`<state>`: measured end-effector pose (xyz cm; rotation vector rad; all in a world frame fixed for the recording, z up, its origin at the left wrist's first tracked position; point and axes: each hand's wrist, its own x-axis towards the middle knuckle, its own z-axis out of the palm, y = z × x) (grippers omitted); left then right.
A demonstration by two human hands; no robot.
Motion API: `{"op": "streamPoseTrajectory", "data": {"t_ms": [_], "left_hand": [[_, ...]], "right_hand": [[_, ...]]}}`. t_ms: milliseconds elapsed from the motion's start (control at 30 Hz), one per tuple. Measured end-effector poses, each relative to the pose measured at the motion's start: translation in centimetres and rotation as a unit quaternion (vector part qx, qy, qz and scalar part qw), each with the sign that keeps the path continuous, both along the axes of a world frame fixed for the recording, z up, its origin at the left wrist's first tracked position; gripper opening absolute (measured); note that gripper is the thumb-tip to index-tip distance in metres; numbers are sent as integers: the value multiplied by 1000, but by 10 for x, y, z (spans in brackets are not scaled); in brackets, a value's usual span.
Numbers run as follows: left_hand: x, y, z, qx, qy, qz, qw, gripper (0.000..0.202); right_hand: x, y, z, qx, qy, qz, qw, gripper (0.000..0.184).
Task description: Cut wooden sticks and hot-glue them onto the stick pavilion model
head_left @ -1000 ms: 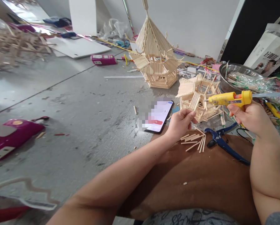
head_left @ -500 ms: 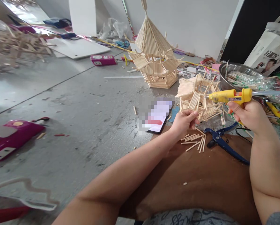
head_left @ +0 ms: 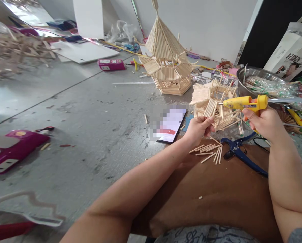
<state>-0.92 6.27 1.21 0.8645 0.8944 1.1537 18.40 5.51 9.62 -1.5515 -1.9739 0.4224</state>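
a brown board (head_left: 216, 195) is spread right under both hands. a finished stick pagoda (head_left: 166, 57) is stood well beyond the left hand (head_left: 200, 130), and a half-built stick frame (head_left: 211, 101) is sat just past both grips, between them. a metal bowl (head_left: 242, 88) is parked beyond the right hand (head_left: 263, 121), and a phone (head_left: 171, 125) is laid just left of the left hand. a yellow glue gun (head_left: 244, 103) is wrapped tight by the right hand, nozzle pointed at the frame, close above the left fingertips. blue cutters (head_left: 239, 153) are left just below the right grip, loose sticks (head_left: 209, 152) scattered just under the left one. the left fingers are pinched shut on a bit of stick (head_left: 209, 118) at the frame's lower edge; loose or glued on, it can't be told.
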Motion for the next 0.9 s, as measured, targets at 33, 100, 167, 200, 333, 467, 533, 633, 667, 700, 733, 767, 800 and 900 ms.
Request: {"op": "streamPoseTrajectory", "data": {"t_ms": [33, 100, 167, 200, 333, 467, 533, 633, 667, 700, 733, 767, 800, 900], "left_hand": [[1, -1, 1, 1, 4, 7, 1000, 34], [3, -2, 2, 3, 14, 19, 1000, 34], [4, -3, 3, 5, 20, 26, 999, 34], [5, -3, 3, 6, 20, 29, 999, 34], [6, -3, 2, 8, 0, 36, 999, 34], [6, -4, 1, 6, -7, 40, 999, 32], [7, -5, 2, 6, -7, 42, 999, 31], [8, -5, 2, 8, -11, 47, 999, 30], [8, -5, 3, 7, -12, 49, 999, 30], [8, -5, 3, 7, -13, 51, 999, 29], [8, -6, 3, 5, -14, 51, 999, 29], [8, -6, 3, 4, -15, 52, 999, 28], [8, -6, 3, 4, -15, 52, 999, 28], [8, -6, 4, 3, -14, 49, 999, 27]], "right_hand": [[-3, -1, 2, -9, -6, -5, 1000, 36], [-7, -3, 6, -25, -16, -12, 999, 36], [-9, -3, 7, -27, -22, -15, 999, 36], [-9, -2, 6, -25, -25, -17, 999, 36], [-6, 2, -1, 7, -27, -23, 999, 37], [-5, 6, -6, 42, -33, -10, 999, 37], [-5, 6, -6, 51, -36, -4, 998, 37], [-6, 6, -6, 57, -42, -5, 997, 38], [-6, 6, -6, 57, -44, -7, 997, 38], [-6, 6, -6, 56, -45, -9, 997, 38], [-6, 6, -6, 55, -45, -10, 997, 37], [-5, 7, -6, 54, -45, -11, 997, 37], [-5, 7, -6, 54, -44, -11, 998, 36], [-4, 8, -8, 54, -41, -10, 998, 34]]}}
